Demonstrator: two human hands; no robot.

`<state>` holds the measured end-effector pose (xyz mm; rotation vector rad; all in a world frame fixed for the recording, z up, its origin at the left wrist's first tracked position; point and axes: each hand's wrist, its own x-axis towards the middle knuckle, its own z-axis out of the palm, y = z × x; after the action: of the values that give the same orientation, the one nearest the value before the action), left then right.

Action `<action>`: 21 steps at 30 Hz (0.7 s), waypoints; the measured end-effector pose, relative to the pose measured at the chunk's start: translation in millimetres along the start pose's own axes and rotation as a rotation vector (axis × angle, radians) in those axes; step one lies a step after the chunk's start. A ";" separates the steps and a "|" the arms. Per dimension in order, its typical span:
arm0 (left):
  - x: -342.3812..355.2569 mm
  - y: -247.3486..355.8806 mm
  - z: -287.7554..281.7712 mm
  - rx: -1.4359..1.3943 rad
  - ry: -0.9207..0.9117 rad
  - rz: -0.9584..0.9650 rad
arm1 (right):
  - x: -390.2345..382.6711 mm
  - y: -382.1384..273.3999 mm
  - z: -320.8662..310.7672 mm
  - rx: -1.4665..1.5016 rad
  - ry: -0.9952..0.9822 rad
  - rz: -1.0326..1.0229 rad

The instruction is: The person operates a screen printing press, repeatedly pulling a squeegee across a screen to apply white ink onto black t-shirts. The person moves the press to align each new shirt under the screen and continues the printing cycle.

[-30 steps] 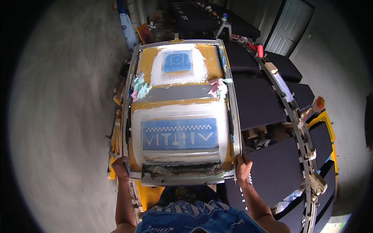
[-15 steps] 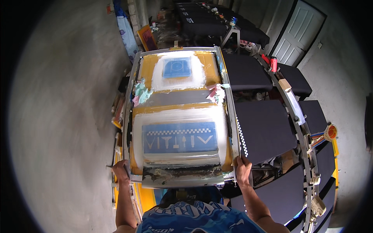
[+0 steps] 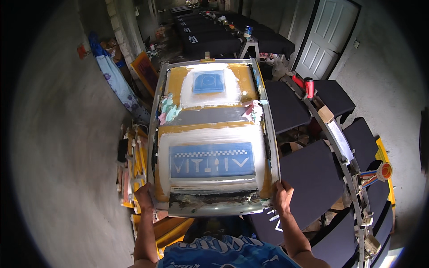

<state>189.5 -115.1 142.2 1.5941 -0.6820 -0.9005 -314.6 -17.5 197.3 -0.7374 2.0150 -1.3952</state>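
Observation:
A large screen-printing frame (image 3: 210, 117) is held in front of me, over the black panels. Its mesh carries two blue stencil areas, a small square one (image 3: 208, 83) at the far end and a wide one (image 3: 212, 160) with a checker strip and tool shapes nearer me. White ink surrounds both. A wide squeegee (image 3: 216, 208) with a dark-stained blade lies across the near end. My left hand (image 3: 145, 197) grips the left near corner, and my right hand (image 3: 283, 195) is closed round the right side. Crumpled pastel scraps (image 3: 169, 110) stick to both side rails.
Black fabric-covered panels (image 3: 304, 174) line the right and run to the back. White printed shapes (image 3: 274, 217) show on one beside my right forearm. A metal rail (image 3: 333, 129) carries a red bottle (image 3: 309, 87) and a cup (image 3: 384, 171). Yellow-framed screens (image 3: 142, 156) lean at the left wall.
The screen has shifted forward along the row of panels, still in both hands. White print on a panel now appears below its right near corner. My view has turned slightly right.

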 end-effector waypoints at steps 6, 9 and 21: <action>14.8 -2.7 26.2 0.080 -0.085 0.029 | 10.0 2.0 -7.6 -0.033 0.054 0.026; 27.0 -1.5 32.7 0.103 -0.109 0.017 | 11.5 6.8 -3.5 -0.023 0.080 0.001; 66.7 -28.9 43.1 0.137 -0.145 0.014 | 24.5 11.5 12.1 0.074 0.085 -0.130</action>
<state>188.3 -186.8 97.5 1.6528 -0.8717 -0.9835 -323.9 -39.2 179.3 -0.8012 1.9976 -1.5912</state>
